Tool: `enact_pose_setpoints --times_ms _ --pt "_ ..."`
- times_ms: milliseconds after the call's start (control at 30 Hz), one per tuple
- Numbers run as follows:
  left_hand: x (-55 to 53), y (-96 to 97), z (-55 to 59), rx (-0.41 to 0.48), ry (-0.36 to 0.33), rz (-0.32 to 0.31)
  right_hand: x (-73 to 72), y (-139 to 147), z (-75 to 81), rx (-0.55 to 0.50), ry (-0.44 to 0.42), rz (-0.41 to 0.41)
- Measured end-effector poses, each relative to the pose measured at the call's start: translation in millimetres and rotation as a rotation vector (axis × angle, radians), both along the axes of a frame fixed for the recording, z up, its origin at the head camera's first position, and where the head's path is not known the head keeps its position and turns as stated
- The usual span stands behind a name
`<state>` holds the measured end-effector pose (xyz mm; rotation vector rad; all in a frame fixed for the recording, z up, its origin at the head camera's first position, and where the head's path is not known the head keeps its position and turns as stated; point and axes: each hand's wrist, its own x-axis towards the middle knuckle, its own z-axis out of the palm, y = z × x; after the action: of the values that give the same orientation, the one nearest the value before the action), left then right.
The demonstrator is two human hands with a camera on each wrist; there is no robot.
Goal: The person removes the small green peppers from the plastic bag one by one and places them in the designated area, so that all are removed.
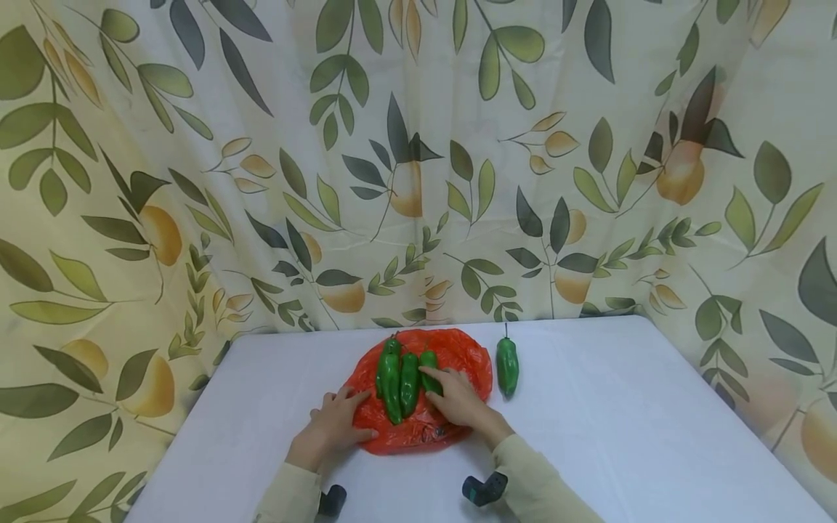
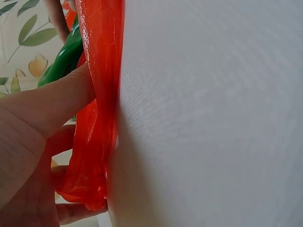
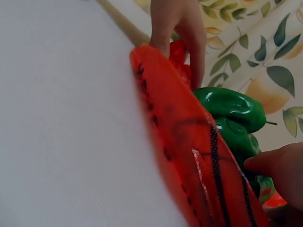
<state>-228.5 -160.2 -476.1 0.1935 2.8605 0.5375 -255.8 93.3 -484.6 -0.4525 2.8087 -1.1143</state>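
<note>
"What is nearest?"

"Two pale sleeves [image 1: 543, 485], a small black device [image 1: 484, 489] near each wrist, reaching over a white counter [image 1: 621, 428]."

"And the hands?"

"The left hand [image 1: 335, 420] touches the left edge of a crinkled red bag [image 1: 461, 349]. Its grip is relaxed, thumb and fingers spread apart. The right hand [image 1: 461, 399] has its fingers against a green pepper [image 1: 428, 359] on the bag; I cannot tell whether that grip pinches it."

"Where is the bag?"

"In the middle of the counter, toward its far side. That pepper is the rightmost of a cluster of peppers [image 1: 408, 385] lying side by side on the bag, between the hands."

"Anything farther off?"

"Just right of the bag, a lone pepper [image 1: 506, 367] lies on the counter, stem pointing away. Behind hangs a pale curtain [image 1: 418, 225] printed with leaves and orange fruit."
</note>
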Motion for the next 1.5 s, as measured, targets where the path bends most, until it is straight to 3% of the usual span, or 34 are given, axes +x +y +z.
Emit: enact_pose_setpoints --times_ms 400,633,867,1167,1500 --pt "1.1 -0.9 -1.8 0.011 -0.005 0.008 -0.4 3 -2.6 -0.088 -0.082 0.005" --pt "0.4 0.3 -3.3 0.028 0.006 0.01 4.5 15 3.9 -0.161 -0.006 0.0" --pt "0.6 0.5 -6.6 0.036 0.015 0.001 21.8 29 18.1 -0.19 0.022 0.011" --pt "0.8 -1.4 -5.8 0.036 0.013 0.011 33.2 43 29.5 -0.197 0.04 0.037" --pt "0.2 0.2 -3.9 0.044 0.025 0.014 31.0 61 42.5 -0.165 0.128 0.016"
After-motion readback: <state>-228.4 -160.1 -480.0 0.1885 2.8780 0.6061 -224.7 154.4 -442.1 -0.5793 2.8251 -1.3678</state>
